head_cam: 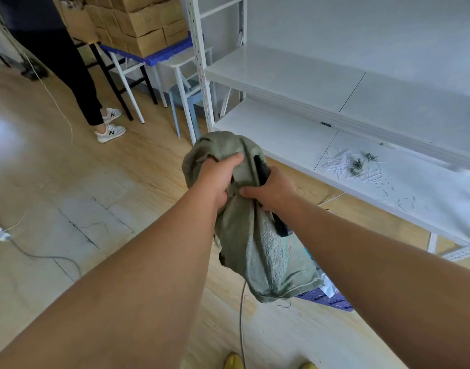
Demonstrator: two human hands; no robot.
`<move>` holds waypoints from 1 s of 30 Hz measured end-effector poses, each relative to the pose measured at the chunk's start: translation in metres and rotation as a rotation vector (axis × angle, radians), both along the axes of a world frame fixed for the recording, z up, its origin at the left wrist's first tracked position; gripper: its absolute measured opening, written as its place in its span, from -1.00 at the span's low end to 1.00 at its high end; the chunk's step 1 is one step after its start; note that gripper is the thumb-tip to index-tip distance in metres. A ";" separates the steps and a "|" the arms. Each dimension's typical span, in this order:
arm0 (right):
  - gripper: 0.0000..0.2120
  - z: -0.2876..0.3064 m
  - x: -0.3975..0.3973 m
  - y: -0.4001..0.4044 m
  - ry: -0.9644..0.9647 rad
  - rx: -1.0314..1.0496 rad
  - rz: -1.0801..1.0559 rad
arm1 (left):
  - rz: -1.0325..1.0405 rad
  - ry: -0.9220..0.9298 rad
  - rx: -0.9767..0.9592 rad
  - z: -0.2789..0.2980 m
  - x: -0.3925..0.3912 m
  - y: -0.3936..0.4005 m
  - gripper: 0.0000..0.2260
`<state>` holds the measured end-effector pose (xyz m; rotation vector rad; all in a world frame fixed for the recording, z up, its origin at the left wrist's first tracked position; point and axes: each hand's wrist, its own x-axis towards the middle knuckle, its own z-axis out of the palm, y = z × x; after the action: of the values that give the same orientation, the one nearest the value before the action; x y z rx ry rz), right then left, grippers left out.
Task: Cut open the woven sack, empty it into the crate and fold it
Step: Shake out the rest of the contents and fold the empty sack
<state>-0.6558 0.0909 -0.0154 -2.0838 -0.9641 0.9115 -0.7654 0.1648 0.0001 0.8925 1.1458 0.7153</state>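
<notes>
- One green woven sack (pixel 258 235) is held up in mid-air by two bare hands, above a wooden floor (pixel 101 187) and in front of a white metal shelving unit (pixel 295 75).
- The left hand (pixel 218 177) is seen gripping the bunched upper part of the sack, fingers curled over the cloth.
- The right hand (pixel 271 187) is closed on the sack's gathered neck together with one dark tool (pixel 263 169), which passes through the fist and shows again below it; its kind cannot be told.
- The sack's loose body hangs below both hands, its bottom edge over a corner of one blue crate (pixel 327 299).
- Small scraps (pixel 359 163) are scattered on the lower shelf.
- Open floor is left on the left side, where a second person's legs (pixel 79 83), one cable (pixel 42 257) and stacked cardboard boxes (pixel 138 22) are seen.
</notes>
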 end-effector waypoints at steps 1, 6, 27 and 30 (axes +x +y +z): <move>-0.44 -0.001 0.004 0.002 -0.019 0.013 -0.058 | -0.059 0.005 0.028 0.003 0.000 -0.001 -0.28; -0.73 0.004 0.023 0.002 0.157 0.069 -0.248 | -0.451 0.410 0.242 0.009 -0.026 -0.013 -0.17; -0.79 0.018 0.012 -0.006 0.198 -0.087 -0.093 | 0.124 0.017 -0.154 -0.012 -0.032 -0.010 0.00; -0.78 0.013 0.022 -0.004 0.414 -0.054 -0.277 | 0.003 0.066 0.037 -0.006 -0.028 -0.024 0.13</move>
<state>-0.6337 0.0869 -0.0020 -1.9028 -0.4287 1.1665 -0.7931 0.1413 -0.0058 0.9519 1.1963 0.7162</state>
